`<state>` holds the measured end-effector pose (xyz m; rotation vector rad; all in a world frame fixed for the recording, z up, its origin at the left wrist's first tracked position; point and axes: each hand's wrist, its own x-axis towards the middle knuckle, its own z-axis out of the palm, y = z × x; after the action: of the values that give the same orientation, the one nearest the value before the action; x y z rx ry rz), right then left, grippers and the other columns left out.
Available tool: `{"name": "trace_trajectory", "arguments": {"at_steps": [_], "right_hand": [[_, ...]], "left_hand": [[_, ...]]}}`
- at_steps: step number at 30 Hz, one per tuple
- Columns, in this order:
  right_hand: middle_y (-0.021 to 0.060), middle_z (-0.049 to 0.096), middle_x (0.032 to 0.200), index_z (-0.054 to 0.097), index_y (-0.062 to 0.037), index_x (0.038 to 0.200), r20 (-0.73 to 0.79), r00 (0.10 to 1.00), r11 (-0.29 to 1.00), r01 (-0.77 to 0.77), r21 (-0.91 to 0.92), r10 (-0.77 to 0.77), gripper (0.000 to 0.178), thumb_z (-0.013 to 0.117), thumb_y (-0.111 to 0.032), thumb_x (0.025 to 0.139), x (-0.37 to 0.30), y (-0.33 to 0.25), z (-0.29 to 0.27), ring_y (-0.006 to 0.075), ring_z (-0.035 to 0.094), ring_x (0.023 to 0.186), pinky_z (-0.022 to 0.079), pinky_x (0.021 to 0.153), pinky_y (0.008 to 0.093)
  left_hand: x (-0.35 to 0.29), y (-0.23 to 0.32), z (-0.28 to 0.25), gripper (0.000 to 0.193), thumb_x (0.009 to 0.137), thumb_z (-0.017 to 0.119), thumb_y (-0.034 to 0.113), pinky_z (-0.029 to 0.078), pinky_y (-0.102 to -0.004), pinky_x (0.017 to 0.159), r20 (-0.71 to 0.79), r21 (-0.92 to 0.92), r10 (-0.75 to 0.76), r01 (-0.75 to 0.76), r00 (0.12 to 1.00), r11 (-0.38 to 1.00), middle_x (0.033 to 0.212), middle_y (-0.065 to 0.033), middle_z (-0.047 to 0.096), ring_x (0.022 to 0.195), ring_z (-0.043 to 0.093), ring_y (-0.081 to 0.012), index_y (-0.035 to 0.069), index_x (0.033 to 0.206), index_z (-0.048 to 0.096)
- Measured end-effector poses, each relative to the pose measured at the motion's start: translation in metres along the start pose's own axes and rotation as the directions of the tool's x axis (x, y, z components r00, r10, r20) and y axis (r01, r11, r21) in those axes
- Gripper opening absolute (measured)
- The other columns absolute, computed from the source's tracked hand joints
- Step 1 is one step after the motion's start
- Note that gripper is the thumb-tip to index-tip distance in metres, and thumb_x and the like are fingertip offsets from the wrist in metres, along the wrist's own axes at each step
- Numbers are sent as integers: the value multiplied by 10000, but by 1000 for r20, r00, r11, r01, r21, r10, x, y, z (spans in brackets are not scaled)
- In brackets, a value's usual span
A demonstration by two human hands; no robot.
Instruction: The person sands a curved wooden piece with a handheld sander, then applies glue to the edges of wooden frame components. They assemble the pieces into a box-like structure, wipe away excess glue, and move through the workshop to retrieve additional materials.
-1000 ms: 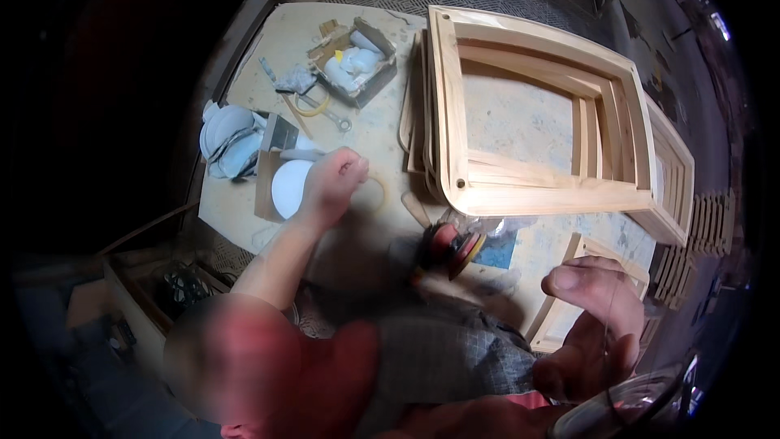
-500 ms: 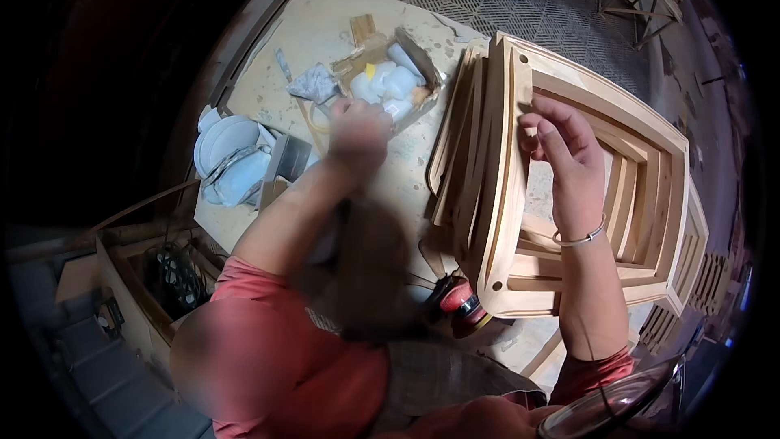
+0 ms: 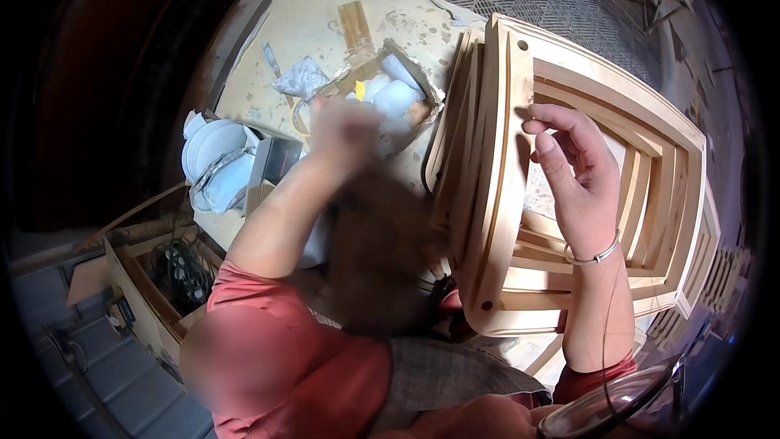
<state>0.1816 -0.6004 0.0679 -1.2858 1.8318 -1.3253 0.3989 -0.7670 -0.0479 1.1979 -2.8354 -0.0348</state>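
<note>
My left hand [image 3: 348,128] is smeared by motion at the near left side of a torn cardboard box [image 3: 428,116]; its fingers cannot be made out. Rounded white pieces [image 3: 394,99] and a small yellow piece lie in the box. On the right, my right hand [image 3: 578,175], with a bracelet at the wrist, is held over the opening of the top wooden frame [image 3: 501,187]. Its fingers are curled, with a gap between thumb and forefinger and nothing seen between them. The fingertips are close to the frame's left rail; contact is unclear. More frames are stacked beneath.
A grey crumpled packet [image 3: 301,77] and a wood offcut [image 3: 354,24] lie on the worn tabletop [image 3: 268,36]. White discs [image 3: 215,150] are piled at the left. A red-and-black power tool [image 3: 457,313] is partly hidden beside the frames. Below left stands a wooden box [image 3: 142,289] with cables.
My left hand, blurred in both frames, has shifted slightly left against the box. The thumb and forefinger of my right hand are a little further apart. The whole view has shifted slightly.
</note>
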Motion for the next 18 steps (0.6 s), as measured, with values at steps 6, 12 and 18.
{"name": "trace_trajectory", "arguments": {"at_steps": [6,12,18], "right_hand": [[67,594,905,621,-38,1068,9,1000,1000,21,-22,-21,204,606,-84,870,-1,-4,0,141,582,733,484,685,247],[139,593,1099,588,-74,1156,109,944,895,331,-299,-312,450,718,-191,741,-3,-12,-7,312,546,1017,432,910,382],[107,637,998,541,-64,1235,361,923,982,171,-75,-133,613,779,-190,685,-15,-27,-5,245,598,892,463,839,314]], "left_hand": [[-9,-14,-82,163,874,586,211,372,-385,845,-232,-87,-11,-9,973,996,846,-68,630,811,593,-249,74,921,661],[-29,10,-158,111,807,650,116,339,-383,928,-215,-138,178,-211,960,968,889,-48,625,885,582,-228,67,906,640],[-41,48,-202,221,729,697,44,310,-385,963,-73,-342,401,-400,913,850,899,-38,625,885,588,-205,77,940,641]]}}
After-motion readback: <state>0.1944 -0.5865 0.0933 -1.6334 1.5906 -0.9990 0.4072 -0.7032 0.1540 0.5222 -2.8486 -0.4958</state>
